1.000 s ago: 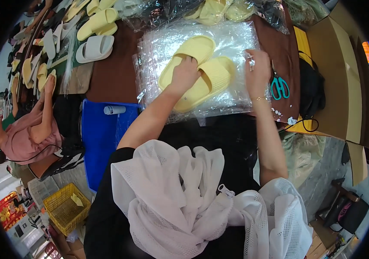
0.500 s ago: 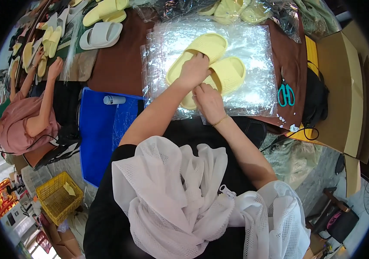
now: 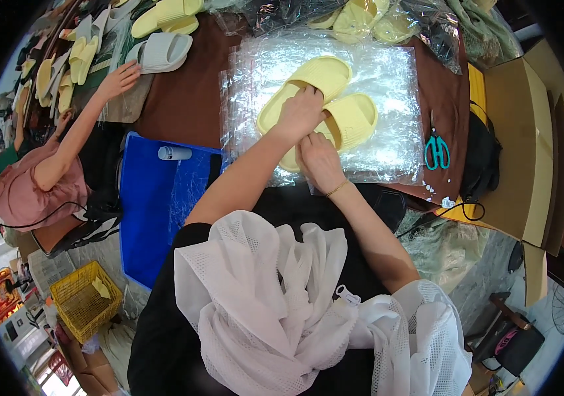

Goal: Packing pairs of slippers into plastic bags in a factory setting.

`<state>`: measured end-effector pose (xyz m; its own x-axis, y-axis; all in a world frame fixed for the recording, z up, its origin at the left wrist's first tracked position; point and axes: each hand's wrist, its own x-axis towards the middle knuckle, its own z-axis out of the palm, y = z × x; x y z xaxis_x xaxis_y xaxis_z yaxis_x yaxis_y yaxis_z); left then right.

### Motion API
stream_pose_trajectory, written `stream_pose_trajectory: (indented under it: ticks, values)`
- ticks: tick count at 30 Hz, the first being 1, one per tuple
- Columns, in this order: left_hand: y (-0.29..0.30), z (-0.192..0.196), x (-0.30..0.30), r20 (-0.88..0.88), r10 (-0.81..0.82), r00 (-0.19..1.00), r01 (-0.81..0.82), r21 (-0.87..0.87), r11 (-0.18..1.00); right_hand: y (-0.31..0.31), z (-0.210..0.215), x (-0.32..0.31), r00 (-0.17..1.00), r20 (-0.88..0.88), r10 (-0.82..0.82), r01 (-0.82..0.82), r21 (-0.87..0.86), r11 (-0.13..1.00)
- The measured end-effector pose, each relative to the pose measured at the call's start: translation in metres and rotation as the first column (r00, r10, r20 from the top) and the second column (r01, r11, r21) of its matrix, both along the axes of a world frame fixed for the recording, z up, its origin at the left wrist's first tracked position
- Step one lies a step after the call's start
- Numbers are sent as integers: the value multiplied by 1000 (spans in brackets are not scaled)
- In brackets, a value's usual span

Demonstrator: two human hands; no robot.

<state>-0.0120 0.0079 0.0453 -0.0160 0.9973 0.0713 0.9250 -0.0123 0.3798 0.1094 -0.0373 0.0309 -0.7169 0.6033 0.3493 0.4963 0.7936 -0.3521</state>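
A pair of pale yellow slide slippers lies side by side, toes pointing away to the right. Over the left slipper (image 3: 325, 76) rests my left hand (image 3: 301, 112), its fingers bent round the inner edge by the strap. My right hand (image 3: 319, 158) is closed at the footbed of the right slipper (image 3: 353, 122), just below my left hand. The fingertips of both hands are partly hidden between the two slippers. Under the pair is a stack of clear plastic bags (image 3: 387, 86), shiny with glare.
Teal-handled scissors (image 3: 437, 152) lie right of the bags on the brown cloth (image 3: 183, 99). Grey slippers (image 3: 163, 53) and bagged yellow slippers (image 3: 360, 18) are farther back. A blue bin (image 3: 143, 211) stands at left, a cardboard box (image 3: 509, 145) at right. A co-worker (image 3: 44, 171) sits at left.
The co-worker's arm has stretched out toward the grey slippers. My hands and the yellow slippers keep nearly the same pose; the whole view has shifted slightly.
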Motion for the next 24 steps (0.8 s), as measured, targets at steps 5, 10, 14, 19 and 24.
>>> stream_pose_trajectory:
  ticks: [5, 10, 14, 19, 24]
  values:
    - [2, 0, 0, -57, -11, 998, 9, -40, 999, 3, 3, 6, 998, -35, 51, -51, -15, 999]
    - [1, 0, 0, -66, 15, 998, -17, -27, 1000, 7, 6, 11, 979, -188, 82, -118, -187, 975]
    - [-1, 2, -2, -58, 28, 998, -30, -41, 999, 3, 11, 11, 958, -287, 10, -113, -342, 933]
    - [-1, 4, 2, -71, 13, 997, -15, -30, 999, 0, -1, 6, 991, -135, 25, -47, -165, 985]
    - [0, 4, 5, -54, 7, 999, -10, -40, 999, 2, -1, 15, 981, -185, 49, -78, -153, 985]
